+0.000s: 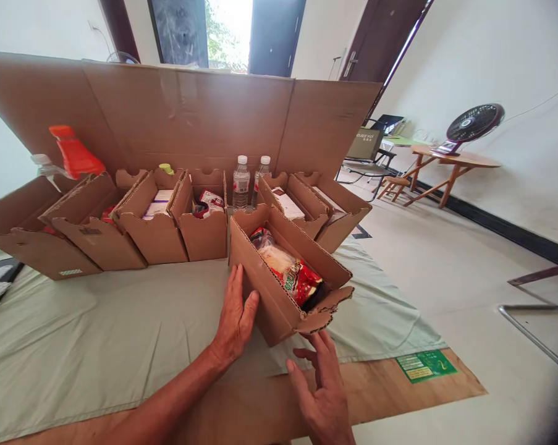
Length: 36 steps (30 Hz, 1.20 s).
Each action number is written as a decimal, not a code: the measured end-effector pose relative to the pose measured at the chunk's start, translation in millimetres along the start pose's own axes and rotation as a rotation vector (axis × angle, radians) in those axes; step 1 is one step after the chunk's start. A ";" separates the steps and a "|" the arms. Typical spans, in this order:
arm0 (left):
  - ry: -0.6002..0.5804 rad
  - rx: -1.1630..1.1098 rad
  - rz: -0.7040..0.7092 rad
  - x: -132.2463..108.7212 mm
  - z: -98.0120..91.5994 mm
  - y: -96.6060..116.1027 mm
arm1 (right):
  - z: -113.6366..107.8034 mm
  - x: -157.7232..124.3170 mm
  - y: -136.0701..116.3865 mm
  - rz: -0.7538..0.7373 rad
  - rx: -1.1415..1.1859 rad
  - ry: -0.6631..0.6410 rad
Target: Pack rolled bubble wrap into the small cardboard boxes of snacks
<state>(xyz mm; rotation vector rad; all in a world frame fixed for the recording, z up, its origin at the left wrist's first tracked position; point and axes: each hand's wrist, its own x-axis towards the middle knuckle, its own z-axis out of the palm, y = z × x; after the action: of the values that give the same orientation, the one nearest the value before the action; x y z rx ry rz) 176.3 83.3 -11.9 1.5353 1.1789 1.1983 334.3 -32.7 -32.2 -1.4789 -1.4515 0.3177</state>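
A cardboard box (272, 296) with an open top stands pulled forward from the row, turned at an angle on the cloth. Inside lies a clear and red food packet (285, 266); its exact kind I cannot make out. My left hand (236, 312) rests flat against the box's left side, fingers stretched out and thumb apart. Below the torn front flap is my right hand (322, 380), its fingers spread and the fingertips at the box's lower front edge. Whether those fingertips touch the cardboard is hard to tell.
More cardboard boxes (160, 238) line the back, holding packets and cartons. Two water bottles (241, 182) stand between them, and an orange-red bottle (75, 154) leans at the left. A tall cardboard panel (204, 117) rises behind. The table's wooden edge (371, 383) shows in front.
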 end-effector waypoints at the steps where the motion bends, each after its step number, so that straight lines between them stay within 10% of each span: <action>1: 0.011 -0.002 0.008 3.0 0.7 -0.9 | -0.1 3.1 -0.9 -0.021 -0.011 -0.017; 14: -0.041 -0.104 0.038 28.5 -24.4 -29.0 | 21.1 32.6 -24.2 -0.320 -0.272 -0.205; 36: 0.092 -0.165 0.021 41.7 -9.6 -74.8 | 76.7 163.9 -76.7 -0.278 -0.784 -0.734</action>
<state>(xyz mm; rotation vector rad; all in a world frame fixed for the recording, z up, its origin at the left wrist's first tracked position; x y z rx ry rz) 158.0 140.1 -74.1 1.3856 1.0962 1.3583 270.1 127.0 62.6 -1.8175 -2.5481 0.1112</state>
